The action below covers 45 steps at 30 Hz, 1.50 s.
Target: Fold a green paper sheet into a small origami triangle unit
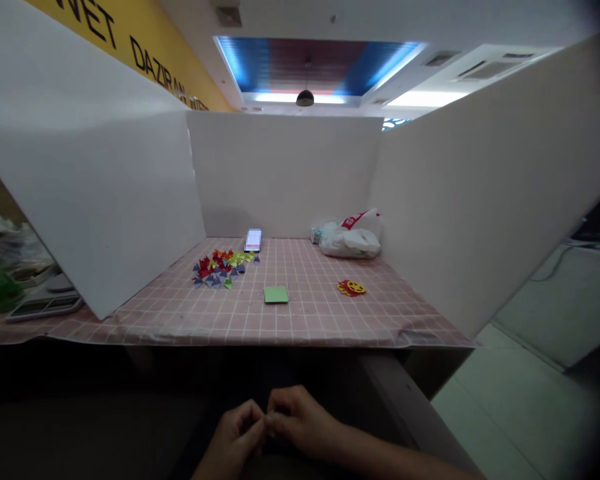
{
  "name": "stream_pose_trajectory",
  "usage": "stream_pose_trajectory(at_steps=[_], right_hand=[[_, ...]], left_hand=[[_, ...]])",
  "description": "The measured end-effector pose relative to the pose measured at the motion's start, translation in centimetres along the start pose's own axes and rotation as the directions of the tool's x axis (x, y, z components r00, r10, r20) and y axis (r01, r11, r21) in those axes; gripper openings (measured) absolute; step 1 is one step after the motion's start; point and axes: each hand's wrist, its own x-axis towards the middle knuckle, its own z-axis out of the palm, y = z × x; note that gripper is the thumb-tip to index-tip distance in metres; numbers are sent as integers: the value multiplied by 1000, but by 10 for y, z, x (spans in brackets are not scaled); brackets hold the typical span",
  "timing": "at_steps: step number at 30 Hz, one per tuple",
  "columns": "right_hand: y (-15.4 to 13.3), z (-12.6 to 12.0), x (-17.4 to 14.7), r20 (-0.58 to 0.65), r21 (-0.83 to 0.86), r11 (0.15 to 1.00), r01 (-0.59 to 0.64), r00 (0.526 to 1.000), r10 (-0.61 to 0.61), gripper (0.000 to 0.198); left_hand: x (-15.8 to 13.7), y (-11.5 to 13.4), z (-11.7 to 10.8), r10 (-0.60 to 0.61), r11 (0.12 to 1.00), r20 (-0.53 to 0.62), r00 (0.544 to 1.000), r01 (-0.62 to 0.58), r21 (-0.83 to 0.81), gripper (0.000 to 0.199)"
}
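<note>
My left hand (pixel 235 435) and my right hand (pixel 303 420) meet below the table's front edge, fingertips pinched close together. Between them shows a sliver of a small pale-green piece of paper (pixel 271 433), mostly covered by the fingers. On the table beyond lies a square pad of green paper notes (pixel 276 295). To its left is a cluster of small folded paper pieces (pixel 220 267) in red, orange, yellow, green and purple-blue.
Yellow and red flat cut-out shapes (pixel 351 288) lie right on the checked tablecloth (pixel 310 320). A lit phone (pixel 253 240) and a white plastic bag (pixel 353 240) are at the back. White panels (pixel 285 173) enclose three sides. A scale (pixel 45 305) sits outside the left panel.
</note>
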Motion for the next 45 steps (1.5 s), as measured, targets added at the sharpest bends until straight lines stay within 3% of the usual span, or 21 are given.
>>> stream_pose_trajectory(at_steps=[5,12,17,20,23,25,31,37,42,45], right_hand=[[1,1,-9,-96,-87,995,56,993,-64,16],[-2,0,-9,-43,-39,999,22,999,-23,10],[-3,4,-10,-146,-128,980,152,975,-170,18],[-2,7,-8,-163,63,992,113,981,-102,22],[-4,7,-6,-75,302,950,78,996,-57,13],[-6,5,-6,-42,342,938,50,998,-38,18],[-12,2,-8,-160,302,942,150,982,-106,16],[-11,-1,-6,-122,313,936,164,984,-131,9],[-11,-3,-8,-166,126,968,218,967,-196,12],[-10,-1,-9,-128,50,976,214,970,-206,11]], left_hand=[[0,1,2,-2,1000,74,997,1,8,37],[-3,-5,1,30,997,46,998,-33,76,37],[-4,-3,3,50,995,-8,999,-49,87,33],[-5,1,4,86,994,-93,992,-79,82,33],[-6,6,3,86,995,-201,976,-76,59,33],[-6,8,3,92,995,-226,970,-84,46,32],[-1,16,5,152,987,-240,959,-137,79,20],[-5,23,6,311,935,-234,921,-252,251,20],[-3,27,6,381,911,-255,889,-313,269,13],[-2,27,6,356,923,-251,900,-298,242,18]])
